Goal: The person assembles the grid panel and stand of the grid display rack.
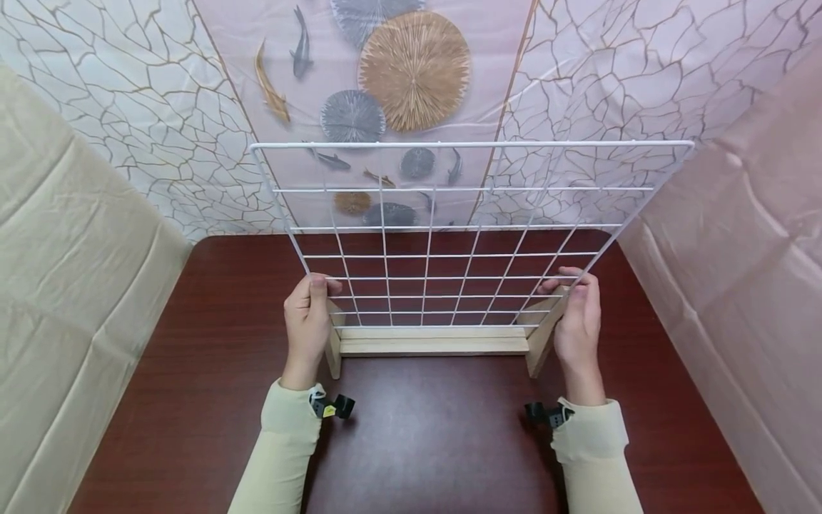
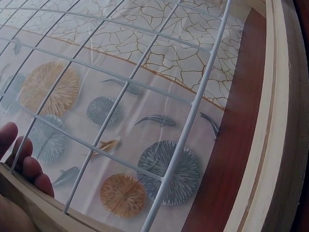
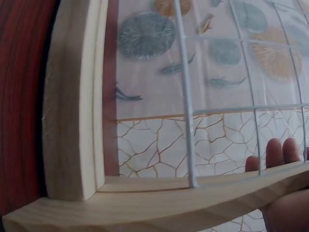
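Note:
A white wire grid panel (image 1: 472, 144) rises above a pale wooden stand (image 1: 433, 347), which has a crossbar and two side pieces. My left hand (image 1: 308, 321) grips the panel's left edge by the left side piece, thumb in front and fingers behind the wires. On the opposite edge, my right hand (image 1: 580, 325) holds the panel and the right side piece (image 1: 546, 335) in the same way. In the right wrist view, the panel's bottom wire (image 3: 187, 96) runs apart from the crossbar (image 3: 72, 106), its corner meeting the side piece. Whether it sits in a groove is unclear.
The stand is on a dark red-brown table (image 1: 424, 428). Behind the table hangs a patterned backdrop (image 1: 414, 71) with fish and round motifs. Beige padded panels (image 1: 64, 285) flank the table on both sides. A small black camera (image 1: 343, 407) is strapped at each wrist.

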The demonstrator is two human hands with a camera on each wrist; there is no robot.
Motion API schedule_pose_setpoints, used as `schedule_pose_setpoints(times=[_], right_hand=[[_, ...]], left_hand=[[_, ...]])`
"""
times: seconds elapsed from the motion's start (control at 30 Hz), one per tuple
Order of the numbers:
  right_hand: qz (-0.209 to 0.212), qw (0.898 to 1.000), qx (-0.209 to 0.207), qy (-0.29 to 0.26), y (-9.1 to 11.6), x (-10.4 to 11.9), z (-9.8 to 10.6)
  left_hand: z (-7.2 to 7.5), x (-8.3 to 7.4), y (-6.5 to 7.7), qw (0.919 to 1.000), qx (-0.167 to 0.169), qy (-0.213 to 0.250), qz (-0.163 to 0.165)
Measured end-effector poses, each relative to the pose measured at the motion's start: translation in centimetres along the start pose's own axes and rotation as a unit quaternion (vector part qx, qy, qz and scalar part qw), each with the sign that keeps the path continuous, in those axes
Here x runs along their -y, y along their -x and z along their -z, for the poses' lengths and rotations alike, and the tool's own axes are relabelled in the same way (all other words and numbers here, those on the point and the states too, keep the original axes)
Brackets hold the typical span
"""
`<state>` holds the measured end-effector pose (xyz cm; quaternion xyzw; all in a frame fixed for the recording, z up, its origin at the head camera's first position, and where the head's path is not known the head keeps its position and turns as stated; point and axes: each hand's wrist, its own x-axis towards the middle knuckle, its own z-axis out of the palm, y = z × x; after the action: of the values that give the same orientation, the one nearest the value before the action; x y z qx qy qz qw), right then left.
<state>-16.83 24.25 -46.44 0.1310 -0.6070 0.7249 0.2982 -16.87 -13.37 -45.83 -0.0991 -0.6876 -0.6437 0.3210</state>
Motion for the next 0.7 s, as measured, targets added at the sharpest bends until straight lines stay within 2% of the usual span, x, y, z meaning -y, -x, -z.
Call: schedule_pose_setpoints(times=[0.2, 0.4, 0.53, 0.7], right_hand=[[-0.027, 0.998, -0.032, 0.036, -0.49, 0.46, -0.16], [-0.039, 0.996, -0.071, 0.025, -0.63, 0.47, -0.52], [-0.034, 0.997, -0.069, 0.014, -0.64, 0.36, -0.60], [-0.023, 0.998, -0.059, 0.010, -0.84, 0.03, -0.47]], left_hand=[[-0.17, 0.03, -0.04, 0.9999, -0.001, 0.010, -0.011], [-0.31, 0.09, -0.01, 0.9998, 0.005, 0.017, -0.005], [-0.32, 0.26, 0.10, 0.9999, -0.004, 0.011, -0.003], [-0.32, 0.53, 0.06, 0.9998, -0.007, 0.003, -0.016]])
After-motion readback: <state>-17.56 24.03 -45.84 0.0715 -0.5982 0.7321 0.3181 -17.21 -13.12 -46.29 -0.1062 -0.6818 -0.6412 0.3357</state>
